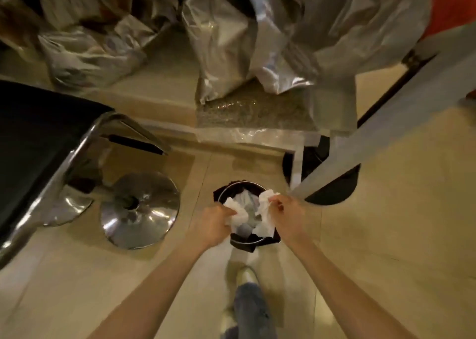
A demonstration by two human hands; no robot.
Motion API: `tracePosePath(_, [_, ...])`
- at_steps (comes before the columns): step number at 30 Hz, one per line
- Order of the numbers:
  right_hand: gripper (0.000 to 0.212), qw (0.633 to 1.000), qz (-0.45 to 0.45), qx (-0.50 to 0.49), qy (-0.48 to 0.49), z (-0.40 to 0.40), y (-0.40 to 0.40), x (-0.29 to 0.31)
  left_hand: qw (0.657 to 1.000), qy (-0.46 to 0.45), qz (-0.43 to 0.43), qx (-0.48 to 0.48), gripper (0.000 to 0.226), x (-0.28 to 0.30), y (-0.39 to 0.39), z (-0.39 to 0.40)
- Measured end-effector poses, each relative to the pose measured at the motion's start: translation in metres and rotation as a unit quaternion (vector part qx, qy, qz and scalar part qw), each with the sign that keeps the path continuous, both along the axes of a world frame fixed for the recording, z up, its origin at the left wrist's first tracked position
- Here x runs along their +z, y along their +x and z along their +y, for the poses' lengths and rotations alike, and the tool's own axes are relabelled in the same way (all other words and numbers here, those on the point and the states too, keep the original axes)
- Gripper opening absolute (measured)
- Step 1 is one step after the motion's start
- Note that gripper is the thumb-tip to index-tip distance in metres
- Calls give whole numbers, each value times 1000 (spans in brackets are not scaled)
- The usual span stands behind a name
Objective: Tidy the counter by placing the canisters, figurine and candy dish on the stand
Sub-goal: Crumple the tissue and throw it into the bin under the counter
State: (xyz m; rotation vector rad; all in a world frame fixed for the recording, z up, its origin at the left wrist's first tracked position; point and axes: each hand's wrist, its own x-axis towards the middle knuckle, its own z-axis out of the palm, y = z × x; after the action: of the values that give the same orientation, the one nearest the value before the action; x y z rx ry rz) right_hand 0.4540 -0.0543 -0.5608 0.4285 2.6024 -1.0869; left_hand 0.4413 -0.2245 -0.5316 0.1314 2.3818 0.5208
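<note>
None of the canisters, the figurine, the candy dish or the stand can be made out in the head view, which looks down at the floor. What the person handles is crumpled white paper. The left hand [215,219] is clenched around one wad of paper [238,213], and the right hand [286,211] grips a second wad of paper [266,213]. Both hands hover side by side, just apart, over a small round bin [242,184] with a metal rim and a dark liner; more white paper lies inside it. Both forearms are bare and reach in from the bottom of the view.

The bin stands on a pale tiled floor [386,235]. Below it, between the arms, a leg in blue jeans [251,310] and a light shoe show, blurred. To the left of the bin sits the round chrome base [140,210] of a stool, and further left a black seat [33,137] with a chrome frame. Beyond the bin, a low pale shelf holds silvery plastic bags [221,47]. To the right, a pale slanted beam [386,130] crosses the view above a dark rounded shape on the floor.
</note>
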Motion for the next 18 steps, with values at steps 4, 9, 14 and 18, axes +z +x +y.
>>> tracePosePath(4, [26,998,-55,12,-8,-5,-4,-102,1000,-3,7,-2,43,-94,-9,3])
tracePosePath(9, [40,989,-131,49,-41,-15,-7,-207,999,20,-22,42,48,-202,-15,7])
tracePosePath(14, [43,985,-157,52,-54,-12,-9,-239,995,19,-81,45,60,-239,-15,7])
tracePosePath(18, [46,987,-145,64,-35,-8,-12,-206,995,9,-88,38,62,-214,-9,1])
